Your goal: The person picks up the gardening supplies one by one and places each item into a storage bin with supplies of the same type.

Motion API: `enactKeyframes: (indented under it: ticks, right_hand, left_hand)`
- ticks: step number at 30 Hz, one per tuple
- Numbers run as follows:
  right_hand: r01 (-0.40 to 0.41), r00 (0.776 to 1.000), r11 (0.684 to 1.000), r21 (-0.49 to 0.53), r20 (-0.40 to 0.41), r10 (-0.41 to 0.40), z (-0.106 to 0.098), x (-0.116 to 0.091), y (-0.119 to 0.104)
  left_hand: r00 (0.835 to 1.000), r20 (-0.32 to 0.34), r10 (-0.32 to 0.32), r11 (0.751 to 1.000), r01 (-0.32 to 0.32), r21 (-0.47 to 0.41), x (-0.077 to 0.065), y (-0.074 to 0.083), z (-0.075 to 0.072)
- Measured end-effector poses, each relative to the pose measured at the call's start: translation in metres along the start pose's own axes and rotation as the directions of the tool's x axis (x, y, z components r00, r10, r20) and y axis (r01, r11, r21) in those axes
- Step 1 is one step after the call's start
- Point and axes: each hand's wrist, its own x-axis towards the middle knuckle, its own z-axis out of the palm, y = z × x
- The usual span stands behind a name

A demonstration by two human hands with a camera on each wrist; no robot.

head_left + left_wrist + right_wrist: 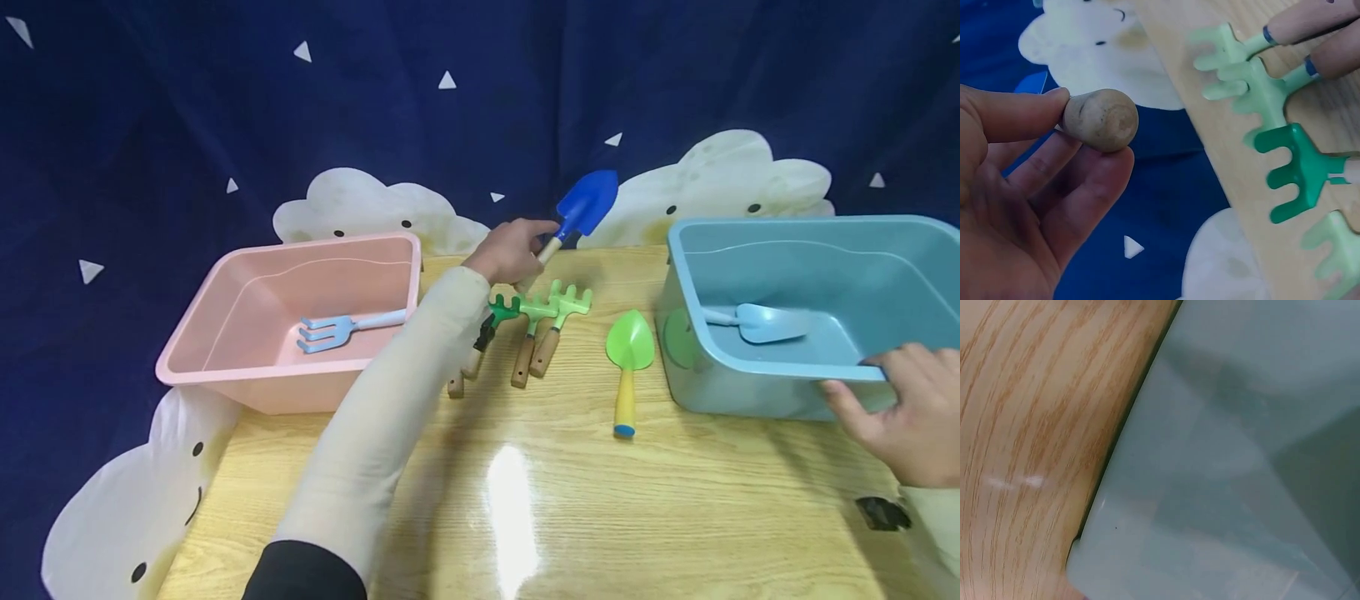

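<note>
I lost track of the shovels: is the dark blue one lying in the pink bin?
No, the left hand holds the dark blue shovel by its pale handle, outside the pink bin.

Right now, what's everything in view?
table: 1, tan, below
pink bin: 1, pink, left
fork: 1, light-blue, in pink bin
teal bin: 1, teal, right
pale trowel: 1, light-blue, in teal bin
green trowel: 1, green-and-yellow, beside teal bin
rakes: 4, three light-green, one dark-green, mid-table
dark trowel: 1, blue, held centre
backdrop: 1, navy-and-white, behind table
left hand: 1, cream-sleeved, gripping dark trowel
right hand: 1, cream-sleeved, on teal bin's rim
</note>
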Motion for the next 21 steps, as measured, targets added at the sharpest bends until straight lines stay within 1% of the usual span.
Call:
enactKeyframes:
  ticks: [3, 6, 10, 12, 14, 18, 19, 21]
  right_hand:
    - [-0.010, 1.000, 1.000, -0.020, 0.011, 0.011, -0.002, 0.000, -0.002]
    - [-0.013, 1.000, 0.999, -0.029, 0.002, 0.013, -0.003, 0.001, -0.003]
    - [0.001, 1.000, 1.000, -0.022, -0.006, -0.002, -0.001, 0.004, -0.004]
    - [0.013, 1.000, 1.000, -0.011, -0.004, -0.013, -0.002, 0.003, -0.003]
    - [0.005, 1.000, 1.000, 0.019, -0.027, -0.005, -0.003, 0.002, -0.002]
    - [-0.012, 0.997, 0.997, 0.074, -0.081, 0.018, -0.004, -0.003, -0.003]
    - [-0.018, 0.996, 0.996, 0.082, -0.083, 0.025, -0.004, -0.004, -0.003]
    - [-0.030, 0.998, 0.996, 0.084, -0.060, 0.035, -0.006, -0.005, -0.003]
  left_hand:
    - [0.999, 0.008, 0.040, 0.999, -0.041, 0.029, -0.002, 0.007, -0.002]
    - [0.996, 0.020, 0.083, 0.994, -0.084, 0.064, -0.005, 0.017, -0.004]
    - [0.994, 0.049, 0.101, 0.991, -0.105, 0.087, -0.011, 0.031, -0.009]
    - [0.991, 0.069, 0.110, 0.988, -0.117, 0.102, -0.013, 0.039, -0.009]
    - [0.988, 0.087, 0.125, 0.983, -0.135, 0.126, -0.015, 0.046, -0.007]
    - [0.982, 0.100, 0.159, 0.965, -0.176, 0.193, -0.017, 0.058, -0.003]
    - [0.982, 0.099, 0.162, 0.962, -0.179, 0.207, -0.018, 0.060, -0.002]
    - [0.981, 0.097, 0.168, 0.957, -0.186, 0.223, -0.019, 0.065, 0.000]
